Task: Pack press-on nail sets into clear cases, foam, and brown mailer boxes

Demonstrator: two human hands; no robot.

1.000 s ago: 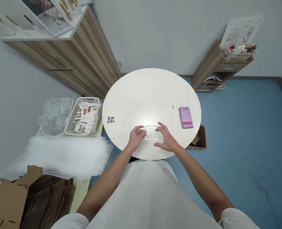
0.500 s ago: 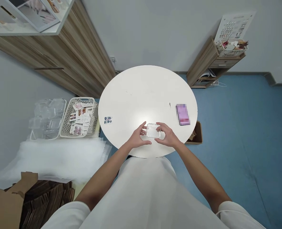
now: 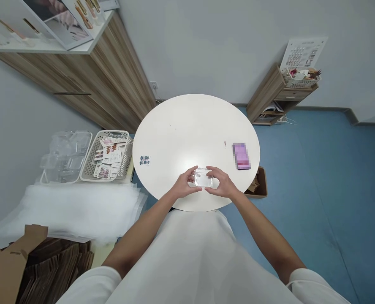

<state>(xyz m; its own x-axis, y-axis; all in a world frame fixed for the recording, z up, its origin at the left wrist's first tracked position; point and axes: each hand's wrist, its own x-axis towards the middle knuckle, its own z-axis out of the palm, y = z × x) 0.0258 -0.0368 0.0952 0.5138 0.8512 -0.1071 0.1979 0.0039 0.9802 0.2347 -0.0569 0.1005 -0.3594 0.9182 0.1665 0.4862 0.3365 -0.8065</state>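
A clear plastic box (image 3: 203, 179) is held between my two hands over the near edge of the white oval table (image 3: 190, 122). My left hand (image 3: 186, 184) grips its left end, thumb along the near side and fingers at the far side. On the right end, my right hand (image 3: 221, 182) holds it the same way. Whether the box's lid is closed I cannot tell. At the table's left lies a small card of dark press-on nails (image 3: 145, 160). A purple packet (image 3: 241, 156), blurred out in part, lies on the right.
Left of the table stand a white basket of nail cards (image 3: 107, 155) and a basket of clear plastic boxes (image 3: 65, 156). Translucent sheets (image 3: 76, 211) and a cardboard box of brown cardboard (image 3: 54, 270) are nearer. An open brown box (image 3: 259, 185) sits beneath the table's right edge.
My left hand has closed in on the left end of the clear box, its thumb now against the near side. My right hand keeps its hold. The whole view has shifted slightly.
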